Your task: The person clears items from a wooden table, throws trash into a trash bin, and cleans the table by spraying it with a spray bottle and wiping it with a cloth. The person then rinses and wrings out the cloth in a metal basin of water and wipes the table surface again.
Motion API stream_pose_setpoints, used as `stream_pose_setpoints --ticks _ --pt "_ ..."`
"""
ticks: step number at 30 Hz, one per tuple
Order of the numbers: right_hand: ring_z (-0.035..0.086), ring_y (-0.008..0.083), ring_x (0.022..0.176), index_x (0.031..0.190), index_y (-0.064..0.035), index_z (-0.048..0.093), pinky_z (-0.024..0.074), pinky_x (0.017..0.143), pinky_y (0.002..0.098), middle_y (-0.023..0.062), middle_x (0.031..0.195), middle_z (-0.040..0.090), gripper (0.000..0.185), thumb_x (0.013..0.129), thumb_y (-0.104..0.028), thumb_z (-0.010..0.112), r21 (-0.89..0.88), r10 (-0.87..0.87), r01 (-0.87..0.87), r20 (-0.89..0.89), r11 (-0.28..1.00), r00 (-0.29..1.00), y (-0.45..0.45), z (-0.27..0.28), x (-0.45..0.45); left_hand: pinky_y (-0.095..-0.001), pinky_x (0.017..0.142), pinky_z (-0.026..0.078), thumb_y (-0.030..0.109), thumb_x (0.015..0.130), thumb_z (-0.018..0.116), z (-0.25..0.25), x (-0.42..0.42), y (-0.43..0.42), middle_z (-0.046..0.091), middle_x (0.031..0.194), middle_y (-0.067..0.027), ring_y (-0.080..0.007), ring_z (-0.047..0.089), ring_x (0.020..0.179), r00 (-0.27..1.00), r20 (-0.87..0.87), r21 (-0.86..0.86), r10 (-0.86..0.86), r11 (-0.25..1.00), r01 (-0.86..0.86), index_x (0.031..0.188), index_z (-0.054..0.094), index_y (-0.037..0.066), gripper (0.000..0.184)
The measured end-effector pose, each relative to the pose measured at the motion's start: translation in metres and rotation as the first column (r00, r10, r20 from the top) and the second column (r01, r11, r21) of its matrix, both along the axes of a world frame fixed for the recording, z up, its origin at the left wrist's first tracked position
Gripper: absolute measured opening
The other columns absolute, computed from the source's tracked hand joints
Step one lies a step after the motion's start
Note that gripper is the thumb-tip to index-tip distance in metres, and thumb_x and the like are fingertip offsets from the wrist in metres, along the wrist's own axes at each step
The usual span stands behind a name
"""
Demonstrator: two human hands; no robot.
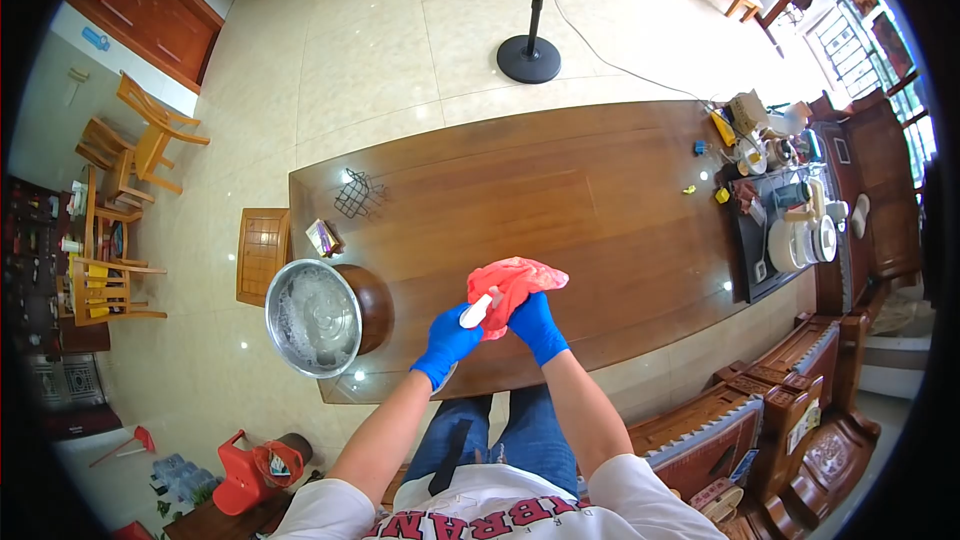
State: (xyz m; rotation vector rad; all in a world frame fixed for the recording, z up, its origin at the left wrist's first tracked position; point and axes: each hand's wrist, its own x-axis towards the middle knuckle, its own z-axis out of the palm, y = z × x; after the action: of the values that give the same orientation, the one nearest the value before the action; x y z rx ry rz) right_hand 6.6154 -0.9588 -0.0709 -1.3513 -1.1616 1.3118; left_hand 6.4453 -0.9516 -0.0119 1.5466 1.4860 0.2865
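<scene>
Both hands wear blue gloves and meet over the near edge of the wooden table. My left hand [452, 342] is closed around a small white spoon-shaped object [477, 311], whose far end lies against a red cloth [515, 280]. My right hand [537, 326] grips that cloth, which is bunched up and hangs over the fingers. Part of the white object is hidden by the glove and the cloth. To the left, a metal basin [314, 318] holds sudsy water at the table's corner.
On the brown table [590, 200] lie a black wire rack [353, 194] and a small box [322, 238]. Crowded at the right end are a black tray [752, 250], white containers [790, 244] and other items. A standing fan [529, 58] is beyond the table.
</scene>
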Motion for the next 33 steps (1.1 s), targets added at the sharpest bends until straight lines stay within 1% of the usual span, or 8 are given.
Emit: stream_pose_setpoints --ticks 2,6,9,15,17,27,30,33 --pt "0.043 0.0232 0.123 0.131 -0.0115 0.040 0.0341 0.105 0.0386 0.0089 0.135 0.044 0.037 0.100 -0.030 0.033 -0.209 -0.220 0.094 -0.742 0.973 0.633 0.002 -0.031 -0.001 -0.0400 0.072 0.050 0.018 0.073 0.064 0.003 0.003 0.000 0.066 0.091 -0.0154 -0.0335 0.064 0.086 1.000 -0.002 -0.014 -0.022 1.000 0.022 0.097 0.064 0.011 0.025" --pt "0.043 0.0227 0.123 0.131 -0.0113 0.040 0.0335 0.106 0.0388 0.0091 0.136 0.044 0.037 0.100 -0.030 0.033 -0.207 -0.210 0.069 -0.802 0.976 0.560 -0.002 -0.044 0.002 -0.0428 0.072 0.050 0.019 0.072 0.065 0.003 0.003 0.000 0.066 0.092 -0.0158 -0.0356 0.063 0.087 0.999 -0.041 -0.024 -0.034 0.999 0.033 0.098 0.063 0.013 0.027" --pt "0.043 0.0227 0.123 0.130 -0.0111 0.040 0.0341 0.105 0.0380 0.0090 0.135 0.044 0.036 0.100 -0.029 0.034 -0.084 -0.107 0.078 -0.426 0.993 0.898 -0.002 -0.034 0.003 -0.0430 0.072 0.050 0.019 0.072 0.065 0.001 0.003 -0.001 0.066 0.092 -0.0160 -0.0357 0.062 0.087 0.998 -0.043 -0.024 -0.036 0.999 0.035 0.097 0.063 0.013 0.026" --pt "0.043 0.0217 0.122 0.132 -0.0111 0.038 0.0352 0.104 0.0360 0.0084 0.134 0.044 0.035 0.099 -0.026 0.037 -0.014 -0.042 0.043 0.047 0.999 0.998 -0.004 -0.027 0.001 -0.0431 0.071 0.050 0.018 0.071 0.065 0.003 0.006 -0.004 0.066 0.090 -0.0167 -0.0365 0.062 0.086 0.997 -0.060 -0.013 -0.057 0.998 0.056 0.092 0.062 0.011 0.023" --pt "0.043 0.0222 0.123 0.132 -0.0114 0.038 0.0351 0.104 0.0366 0.0084 0.135 0.044 0.036 0.099 -0.027 0.037 -0.245 -0.215 0.024 -0.795 0.969 0.567 -0.002 -0.050 0.001 -0.0428 0.070 0.050 0.018 0.071 0.065 -0.003 0.005 -0.004 0.066 0.089 -0.0162 -0.0366 0.062 0.085 0.999 -0.044 -0.005 -0.019 1.000 0.019 0.092 0.062 0.011 0.022" --pt "0.043 0.0238 0.123 0.132 -0.0126 0.039 0.0346 0.105 0.0389 0.0083 0.136 0.043 0.036 0.099 -0.029 0.035 -0.211 -0.182 0.038 -0.721 0.977 0.669 -0.006 -0.042 -0.004 -0.0413 0.069 0.050 0.015 0.070 0.064 -0.006 -0.003 -0.007 0.066 0.089 -0.0169 -0.0356 0.063 0.085 1.000 0.003 -0.005 0.018 1.000 -0.018 0.094 0.064 0.012 0.024" --pt "0.043 0.0237 0.123 0.130 -0.0126 0.040 0.0351 0.104 0.0386 0.0084 0.135 0.044 0.036 0.099 -0.029 0.036 -0.126 -0.106 0.046 -0.525 0.991 0.845 -0.008 -0.050 -0.004 -0.0419 0.070 0.050 0.015 0.071 0.064 -0.004 -0.006 -0.008 0.065 0.089 -0.0177 -0.0365 0.062 0.086 0.998 0.064 -0.015 0.020 1.000 -0.019 0.096 0.064 0.013 0.025" --pt "0.048 0.0240 0.118 0.127 -0.0075 0.044 0.0390 0.102 0.0398 0.0109 0.128 0.050 0.039 0.098 -0.033 0.040 -0.208 -0.204 0.052 -0.830 0.977 0.519 -0.006 -0.048 -0.004 -0.0385 0.069 0.051 0.013 0.072 0.065 0.004 -0.015 -0.010 0.067 0.084 -0.0145 -0.0305 0.065 0.079 0.993 0.096 0.167 0.066 0.983 -0.081 0.096 0.064 0.009 0.024"
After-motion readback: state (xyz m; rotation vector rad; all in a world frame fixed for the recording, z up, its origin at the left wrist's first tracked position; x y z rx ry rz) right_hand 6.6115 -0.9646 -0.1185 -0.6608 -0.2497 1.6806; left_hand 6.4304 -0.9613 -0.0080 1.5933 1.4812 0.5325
